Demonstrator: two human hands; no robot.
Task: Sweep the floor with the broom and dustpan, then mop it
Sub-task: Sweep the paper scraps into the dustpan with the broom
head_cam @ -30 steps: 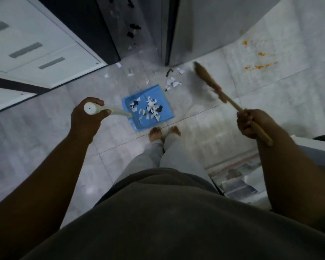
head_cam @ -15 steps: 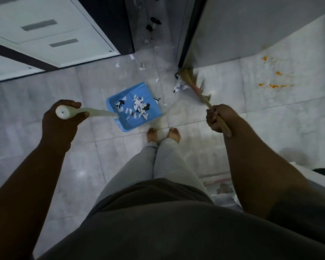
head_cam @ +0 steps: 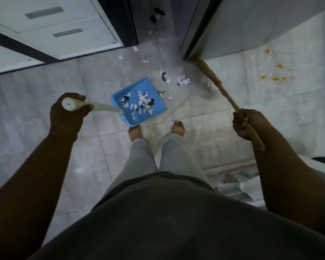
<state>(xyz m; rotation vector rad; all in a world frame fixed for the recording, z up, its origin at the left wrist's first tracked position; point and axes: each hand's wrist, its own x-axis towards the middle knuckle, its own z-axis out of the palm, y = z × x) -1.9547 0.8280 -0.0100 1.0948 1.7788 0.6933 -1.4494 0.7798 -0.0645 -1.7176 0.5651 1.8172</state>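
A blue dustpan (head_cam: 158, 106) lies on the grey tile floor just ahead of my bare feet, with several white and black paper scraps in it. My left hand (head_cam: 68, 112) grips its long white handle (head_cam: 103, 107) at the top end. My right hand (head_cam: 245, 123) grips the wooden broom stick (head_cam: 228, 97). The broom's straw head (head_cam: 204, 67) reaches to the corner of the grey appliance. Loose paper scraps (head_cam: 183, 80) lie on the floor between the dustpan's mouth and the broom.
A white cabinet (head_cam: 45, 27) with a dark base stands at upper left. A grey appliance (head_cam: 251, 23) stands at upper right, with more scraps (head_cam: 155, 15) in the gap between. Orange stains (head_cam: 275, 77) mark the tiles at right. A rug edge (head_cam: 231, 175) lies behind my right leg.
The broom head swung from the appliance corner outward and the scraps now lie nearer the dustpan's mouth. The dustpan shifted slightly; both hands keep their grips.
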